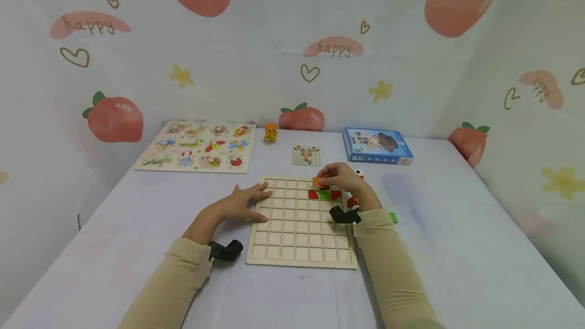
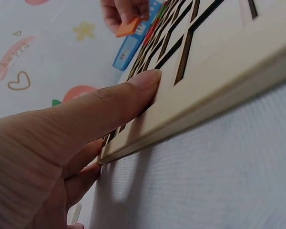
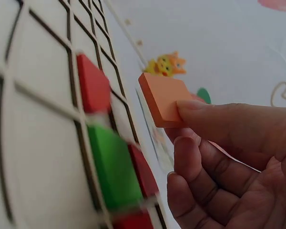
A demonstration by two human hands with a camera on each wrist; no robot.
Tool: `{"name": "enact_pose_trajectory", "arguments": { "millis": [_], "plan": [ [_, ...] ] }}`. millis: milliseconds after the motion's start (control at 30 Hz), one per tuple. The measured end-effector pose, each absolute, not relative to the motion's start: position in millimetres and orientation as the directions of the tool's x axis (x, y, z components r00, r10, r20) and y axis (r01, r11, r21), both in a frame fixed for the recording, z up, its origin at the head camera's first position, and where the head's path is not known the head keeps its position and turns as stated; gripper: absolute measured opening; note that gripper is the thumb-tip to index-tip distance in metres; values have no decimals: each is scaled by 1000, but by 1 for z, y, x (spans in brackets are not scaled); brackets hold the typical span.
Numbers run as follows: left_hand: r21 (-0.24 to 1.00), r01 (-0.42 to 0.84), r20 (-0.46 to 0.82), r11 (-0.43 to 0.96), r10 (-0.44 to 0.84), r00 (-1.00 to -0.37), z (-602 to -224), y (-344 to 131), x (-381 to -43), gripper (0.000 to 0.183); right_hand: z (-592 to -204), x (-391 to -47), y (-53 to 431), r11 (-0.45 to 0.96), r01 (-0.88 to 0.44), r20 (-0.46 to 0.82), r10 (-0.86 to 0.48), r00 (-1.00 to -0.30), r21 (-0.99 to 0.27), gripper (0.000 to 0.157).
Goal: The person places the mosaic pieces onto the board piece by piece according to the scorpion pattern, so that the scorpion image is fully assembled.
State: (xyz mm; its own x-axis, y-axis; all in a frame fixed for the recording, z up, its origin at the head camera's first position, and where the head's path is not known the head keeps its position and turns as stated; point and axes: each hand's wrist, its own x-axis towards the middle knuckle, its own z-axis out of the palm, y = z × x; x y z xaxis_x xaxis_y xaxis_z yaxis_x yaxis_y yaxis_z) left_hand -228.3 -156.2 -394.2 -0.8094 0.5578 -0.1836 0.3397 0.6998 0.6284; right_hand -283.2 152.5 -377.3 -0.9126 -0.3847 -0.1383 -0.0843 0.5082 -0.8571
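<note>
A pale wooden grid board (image 1: 301,264) lies flat in front of me, its many square cells framed by thin ridges. My left hand (image 1: 237,203) rests on its left edge with fingers spread, the thumb lying on the rim in the left wrist view. Between thumb and fingers, my right hand (image 1: 345,179) pinches an orange square tile (image 3: 166,98), held above the board's far right part. Below it, a green tile (image 1: 325,195) sits in the second row between a red tile (image 1: 313,195) and another red tile (image 1: 335,195). One more red tile (image 3: 145,169) shows beside the green one.
Behind the board lie a small pattern card (image 1: 306,155), an orange-yellow figurine (image 1: 270,132) and a blue box (image 1: 378,146). An insect picture puzzle (image 1: 196,147) occupies the back left. Red-and-white pieces (image 1: 353,202) and a green piece (image 1: 393,218) are partly hidden by my right arm.
</note>
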Motion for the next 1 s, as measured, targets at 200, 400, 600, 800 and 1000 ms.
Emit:
{"name": "enact_pose_trajectory", "arguments": {
  "millis": [200, 400, 600, 800, 1000],
  "plan": [
    [628, 331, -190, 704, 551, -812, -396, -157, -228, 76, -382, -282, 132, 471, -88, -148, -439, -886, -878, 18],
    [635, 333, -182, 697, 554, -812, -397, -157, -229, 76, -384, -281, 121, 469, -150, -111, -484, -868, -870, 17],
    [629, 337, -181, 701, 553, -813, -397, -158, -229, 76, -385, -280, 119, 489, -221, -72, -510, -857, -844, 17],
    [626, 334, -188, 705, 552, -813, -396, -157, -228, 75, -387, -280, 118, 523, -222, -86, -502, -861, -823, 14],
    [616, 340, -186, 711, 550, -814, -394, -156, -227, 75, -388, -279, 115, 557, -218, -100, -484, -869, -802, 15]
  ]
}}
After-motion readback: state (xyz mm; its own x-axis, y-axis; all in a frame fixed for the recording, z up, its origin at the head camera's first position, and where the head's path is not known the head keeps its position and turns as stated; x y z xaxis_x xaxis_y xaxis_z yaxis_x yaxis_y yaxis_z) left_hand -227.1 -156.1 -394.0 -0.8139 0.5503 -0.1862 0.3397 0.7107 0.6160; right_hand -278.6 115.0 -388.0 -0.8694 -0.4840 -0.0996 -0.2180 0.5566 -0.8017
